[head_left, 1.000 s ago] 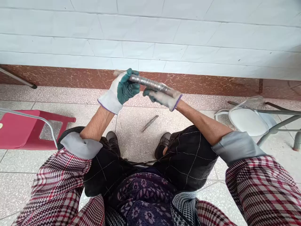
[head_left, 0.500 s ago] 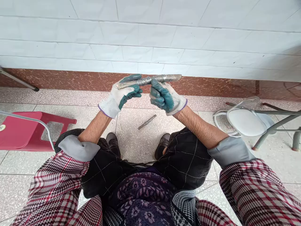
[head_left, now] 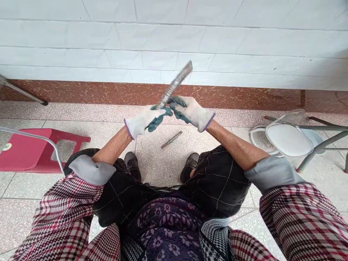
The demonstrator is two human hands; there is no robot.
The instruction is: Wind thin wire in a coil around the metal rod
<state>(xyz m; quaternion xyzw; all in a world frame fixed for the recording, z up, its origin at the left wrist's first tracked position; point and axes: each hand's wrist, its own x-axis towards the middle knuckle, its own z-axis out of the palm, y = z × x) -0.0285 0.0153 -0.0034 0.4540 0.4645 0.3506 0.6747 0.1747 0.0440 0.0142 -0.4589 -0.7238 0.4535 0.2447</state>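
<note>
My left hand (head_left: 149,119), in a white glove with green-coated palm and fingers, is closed around the lower end of a stick wound with silvery wire (head_left: 174,86). The stick tilts, its bare far end up and to the right in front of the wall. My right hand (head_left: 189,110), gloved the same way, is closed close beside the wound part, and a thin strand of wire seems to run to its fingers. The fingertips of that hand are partly hidden. On the floor below both hands lies a shorter wire-wound stick (head_left: 171,140).
A red plastic stool (head_left: 29,150) stands at the left beside a metal rail. To the right are a white round-seated item (head_left: 288,140) and grey-green metal legs (head_left: 322,145). A white tiled wall (head_left: 108,36) with a brown base rises ahead. My shoes (head_left: 132,165) flank the short stick.
The long stick has swung from nearly level to steeply tilted, its far end raised. My right hand has come off the stick's underside and turned palm down; my left hand has shifted slightly lower.
</note>
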